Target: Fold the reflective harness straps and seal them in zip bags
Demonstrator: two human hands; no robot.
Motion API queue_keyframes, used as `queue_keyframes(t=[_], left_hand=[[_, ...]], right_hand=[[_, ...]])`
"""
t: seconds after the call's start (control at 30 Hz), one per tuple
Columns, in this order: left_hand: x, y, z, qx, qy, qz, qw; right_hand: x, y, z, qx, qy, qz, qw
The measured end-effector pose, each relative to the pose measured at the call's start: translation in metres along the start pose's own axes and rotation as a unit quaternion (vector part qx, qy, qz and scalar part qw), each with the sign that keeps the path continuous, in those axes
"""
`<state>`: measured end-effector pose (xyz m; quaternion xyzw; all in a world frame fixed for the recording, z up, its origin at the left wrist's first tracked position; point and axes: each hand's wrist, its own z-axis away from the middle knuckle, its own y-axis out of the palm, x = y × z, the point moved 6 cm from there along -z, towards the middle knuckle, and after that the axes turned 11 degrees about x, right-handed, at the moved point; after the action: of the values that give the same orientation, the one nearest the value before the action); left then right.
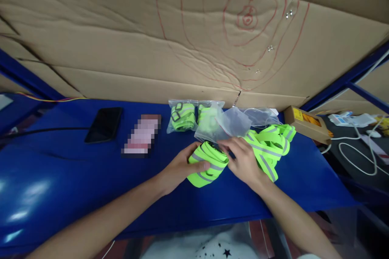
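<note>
A folded bundle of neon-yellow reflective strap [207, 166] with grey stripes is held just above the blue table. My left hand [182, 166] is closed around its left side, thumb across the front. My right hand [241, 160] has bent fingers at the bundle's upper right edge, thumb against its side; the exact grip is partly hidden. Right behind the bundle lie clear plastic bags [233, 121]. Beside my right hand is a loose heap of the same reflective strap [270, 145].
Two zip bags with folded straps, one with black buckles [182, 117], lie by the cardboard wall [121, 40]. To the left are a black phone [103, 124] with a cable and a pixelated phone-shaped item [142, 135]. A small cardboard box [306, 123] stands at the table's right edge.
</note>
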<state>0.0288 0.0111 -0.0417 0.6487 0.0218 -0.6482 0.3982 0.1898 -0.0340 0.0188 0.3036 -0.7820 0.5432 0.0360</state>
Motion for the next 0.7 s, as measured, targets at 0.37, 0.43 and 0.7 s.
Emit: queue_keyframes(t=[0.37, 0.43, 0.7], left_hand=[[0.000, -0.014, -0.006, -0.047, -0.051, -0.060, 0.996], [0.000, -0.015, -0.006, -0.054, -0.032, -0.060, 0.996], [-0.003, -0.022, -0.002, -0.140, 0.021, 0.010, 0.990]], right_hand=[[-0.010, 0.003, 0.004, 0.026, 0.028, -0.176, 0.984], [-0.007, 0.003, 0.005, 0.010, 0.014, -0.162, 0.987], [0.001, 0.014, 0.009, -0.005, -0.033, -0.090, 0.995]])
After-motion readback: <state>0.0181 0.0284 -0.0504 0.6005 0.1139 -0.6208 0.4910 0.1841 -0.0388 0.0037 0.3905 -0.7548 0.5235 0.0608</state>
